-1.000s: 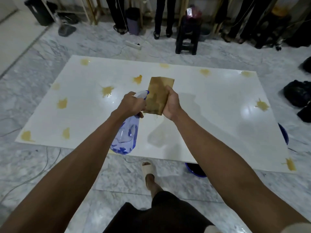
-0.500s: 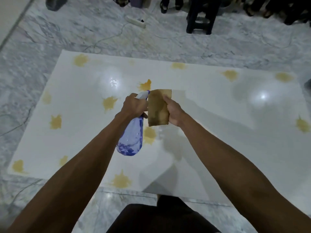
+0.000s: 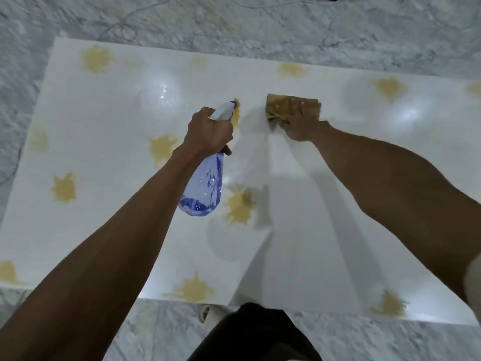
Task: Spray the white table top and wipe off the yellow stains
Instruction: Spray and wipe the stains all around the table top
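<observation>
The white table top (image 3: pixel 109 230) fills most of the view, dotted with several yellow stains; one stain (image 3: pixel 238 205) lies just below the bottle, another (image 3: pixel 162 149) left of my wrist. My left hand (image 3: pixel 209 132) grips the neck of a clear blue spray bottle (image 3: pixel 204 188), held above the table with its white nozzle pointing away from me. My right hand (image 3: pixel 299 123) presses a brown cloth (image 3: pixel 292 106) flat onto the table, right of the nozzle. A stain (image 3: pixel 236 113) peeks out behind the nozzle.
Grey marble floor (image 3: pixel 234 24) surrounds the table on all sides. A cable runs across the floor beyond the far edge. My dark shorts and a light sandal (image 3: pixel 210 312) show at the near edge.
The right hand has carried the cloth away from the bottle, to the right, and set it down flat on the table. My view has tilted down and closer to the table.
</observation>
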The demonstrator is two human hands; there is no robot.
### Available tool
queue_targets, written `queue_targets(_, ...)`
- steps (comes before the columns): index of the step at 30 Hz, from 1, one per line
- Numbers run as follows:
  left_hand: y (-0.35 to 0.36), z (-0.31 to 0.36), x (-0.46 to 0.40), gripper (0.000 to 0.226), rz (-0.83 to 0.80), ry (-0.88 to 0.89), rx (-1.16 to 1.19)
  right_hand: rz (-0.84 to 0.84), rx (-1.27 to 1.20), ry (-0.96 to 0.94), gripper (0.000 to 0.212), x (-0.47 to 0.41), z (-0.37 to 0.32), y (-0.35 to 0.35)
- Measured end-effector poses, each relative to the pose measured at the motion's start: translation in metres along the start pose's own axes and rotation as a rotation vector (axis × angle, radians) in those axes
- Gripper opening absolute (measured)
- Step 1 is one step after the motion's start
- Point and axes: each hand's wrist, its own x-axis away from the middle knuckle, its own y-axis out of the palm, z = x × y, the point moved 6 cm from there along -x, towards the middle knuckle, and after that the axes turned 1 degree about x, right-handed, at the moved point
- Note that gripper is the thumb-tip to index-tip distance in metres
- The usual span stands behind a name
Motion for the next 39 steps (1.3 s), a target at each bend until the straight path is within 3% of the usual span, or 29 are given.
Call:
queue_targets(2,0.006,-0.007,0.002,0.021,-0.027,0.005,0.007,0.032,-0.026,0.026,0.056,0.012,-0.001,0.027)
queue_targets(6,0.019,-0.028,0.022,0.048,-0.082,0.013,-0.012,0.055,-0.030,0.004,0.056,0.067,-0.014,0.056)
queue_targets(12,0.034,-0.074,0.098,0.042,-0.159,0.045,-0.035,0.061,0.003,0.050,0.056,0.197,-0.037,0.142)
queue_targets(17,0.047,-0.125,0.170,0.035,-0.210,0.042,-0.048,-0.036,-0.002,0.018,0.073,0.327,-0.066,0.225)
queue_targets(20,0.055,-0.148,0.202,0.037,-0.259,0.022,-0.070,-0.101,-0.064,0.030,0.057,0.363,-0.078,0.245)
queue_targets(23,0.052,-0.152,0.213,0.043,-0.268,0.012,-0.048,-0.168,-0.316,0.052,0.051,0.362,-0.076,0.217)
queue_targets(27,0.034,-0.120,0.198,0.032,-0.207,0.062,-0.036,0.071,-0.809,0.181,0.045,0.338,-0.049,0.138)
queue_targets(31,0.010,-0.079,0.162,0.029,-0.149,0.092,-0.032,0.135,-1.253,0.281,0.047,0.270,-0.033,0.074)
queue_targets(39,-0.030,-0.022,0.049,0.051,-0.040,0.087,0.105,0.356,-0.673,-0.077,0.044,0.067,-0.087,-0.075)
